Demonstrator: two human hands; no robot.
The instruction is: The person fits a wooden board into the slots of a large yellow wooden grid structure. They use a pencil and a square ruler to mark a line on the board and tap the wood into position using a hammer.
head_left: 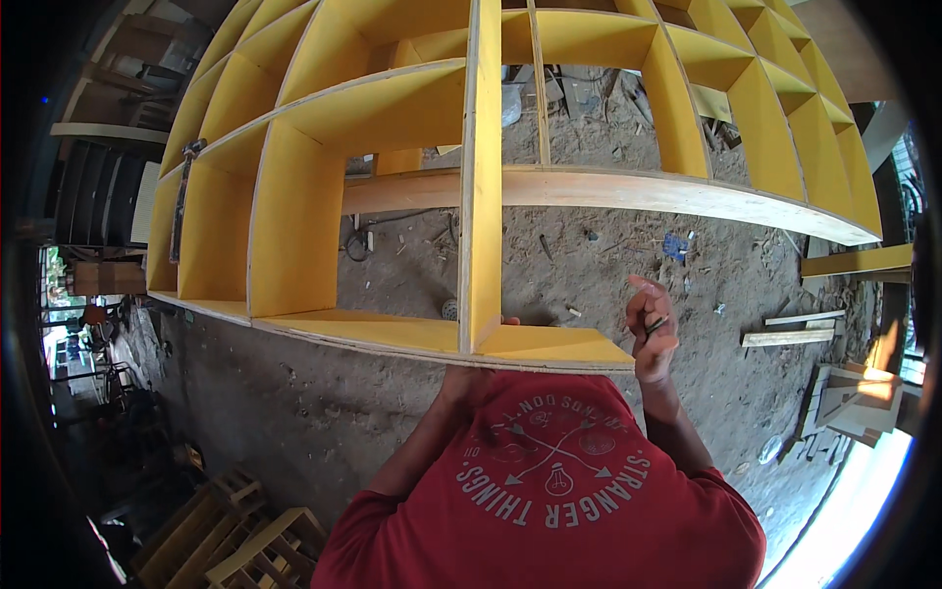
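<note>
A large yellow plywood shelf frame [402, 332] with many open square compartments spreads across the upper part of the head view. My left hand [469, 380] grips its near bottom board at the foot of a thick upright [479, 196]. The board hides most of that hand, but a fingertip shows over its inner side. Past the board's right end, my right hand [653, 329] is raised with its fingers curled. Something small and dark shows between those fingers, too small to name. A hammer [181, 201] rests against the frame's left part.
Behind the near compartments runs a pale long board [589, 188]. Wood scraps and a blue piece of litter [675, 245] lie on the dirt floor [549, 275]. Loose pale strips [788, 339] are at the right, wooden stools [265, 550] at the lower left.
</note>
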